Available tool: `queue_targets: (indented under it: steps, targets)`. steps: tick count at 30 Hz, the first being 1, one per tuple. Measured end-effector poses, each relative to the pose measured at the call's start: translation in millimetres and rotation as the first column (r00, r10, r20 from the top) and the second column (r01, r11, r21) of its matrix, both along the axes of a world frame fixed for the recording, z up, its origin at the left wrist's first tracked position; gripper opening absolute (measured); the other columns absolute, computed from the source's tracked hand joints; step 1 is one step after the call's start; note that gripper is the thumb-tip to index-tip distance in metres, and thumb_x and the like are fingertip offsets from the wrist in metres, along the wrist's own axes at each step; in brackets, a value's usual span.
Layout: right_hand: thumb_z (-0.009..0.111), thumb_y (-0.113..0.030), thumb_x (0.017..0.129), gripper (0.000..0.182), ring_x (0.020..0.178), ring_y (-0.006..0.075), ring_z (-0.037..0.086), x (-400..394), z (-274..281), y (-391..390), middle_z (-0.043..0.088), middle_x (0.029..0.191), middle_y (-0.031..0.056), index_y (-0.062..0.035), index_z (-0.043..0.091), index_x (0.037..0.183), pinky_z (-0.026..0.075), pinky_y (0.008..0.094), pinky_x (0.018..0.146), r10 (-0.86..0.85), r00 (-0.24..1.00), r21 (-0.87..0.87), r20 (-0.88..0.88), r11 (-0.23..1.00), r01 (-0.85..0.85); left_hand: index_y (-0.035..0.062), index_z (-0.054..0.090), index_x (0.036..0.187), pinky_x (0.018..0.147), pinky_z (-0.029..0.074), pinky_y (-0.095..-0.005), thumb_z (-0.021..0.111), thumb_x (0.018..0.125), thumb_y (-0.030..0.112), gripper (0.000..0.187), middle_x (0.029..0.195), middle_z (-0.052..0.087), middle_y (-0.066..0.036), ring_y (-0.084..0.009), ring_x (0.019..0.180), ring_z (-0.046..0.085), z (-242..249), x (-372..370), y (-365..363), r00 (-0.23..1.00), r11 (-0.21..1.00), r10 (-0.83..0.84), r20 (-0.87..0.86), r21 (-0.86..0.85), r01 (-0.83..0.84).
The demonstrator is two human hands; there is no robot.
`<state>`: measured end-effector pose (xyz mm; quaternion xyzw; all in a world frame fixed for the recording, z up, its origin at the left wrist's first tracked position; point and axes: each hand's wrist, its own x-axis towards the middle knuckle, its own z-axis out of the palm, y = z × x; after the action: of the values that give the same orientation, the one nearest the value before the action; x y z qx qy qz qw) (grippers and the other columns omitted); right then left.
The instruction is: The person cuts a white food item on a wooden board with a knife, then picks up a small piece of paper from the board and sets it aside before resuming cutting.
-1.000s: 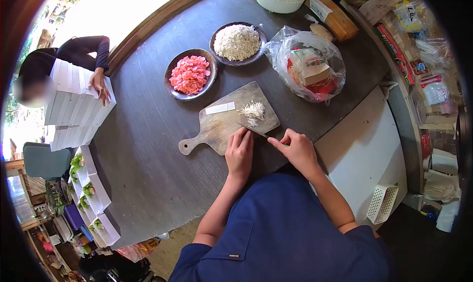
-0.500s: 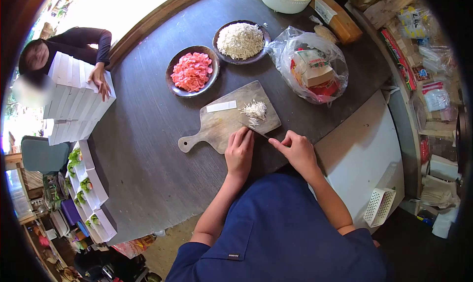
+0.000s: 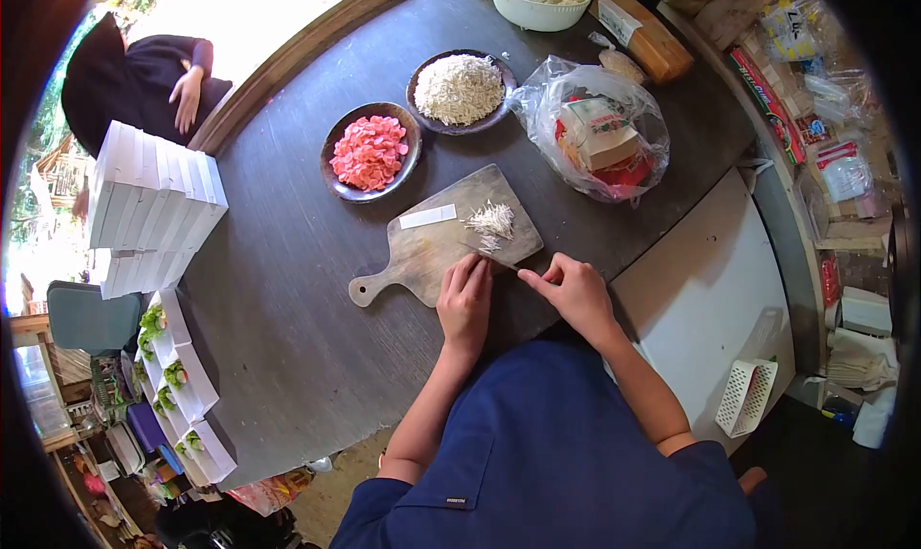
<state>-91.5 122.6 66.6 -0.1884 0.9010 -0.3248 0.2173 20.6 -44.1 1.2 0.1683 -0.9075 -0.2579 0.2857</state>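
A wooden cutting board (image 3: 420, 251) lies at an angle in front of me, its handle pointing left. My right hand (image 3: 576, 297) is closed round the handle of a knife (image 3: 496, 256), whose blade reaches over the board's near edge. Beside the blade, my left hand (image 3: 464, 311) presses its closed fingers on the board; whatever is under them is hidden. Thin white shreds (image 3: 490, 221) are heaped just past the blade. Left of that heap rests a flat white strip (image 3: 428, 216).
Behind the board stand a bowl of pink slices (image 3: 369, 153) and a bowl of white shreds (image 3: 459, 89). A plastic bag (image 3: 600, 141) is at the right. White boxes (image 3: 153, 189) are stacked left, near another person (image 3: 144, 83); open boxes with greens (image 3: 192, 381) line the table's edge.
The other person has taken a hand off the stacked boxes and moved back. The view has shifted slightly. My hands stay at the same place on the board, the knife still held.
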Motion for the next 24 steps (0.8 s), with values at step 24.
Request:
queue_targets:
  steps: [24]
  targets:
    - [0.082,-0.057,0.093,0.055,0.076,0.0415,0.076,7,-9,1,0.074,0.073,0.0166,-0.0052,0.067,0.08,0.059,0.0501,0.07,-0.007,0.999,-0.031,-0.043,0.999,0.006,0.0016,0.077,0.115,0.091,0.06,-0.0406,0.076,0.094,0.004,0.022,0.119,0.072,-0.008,-0.0299,0.109,0.071,-5,4,-1,0.999,0.998,-0.046,0.027,-0.037,0.047]
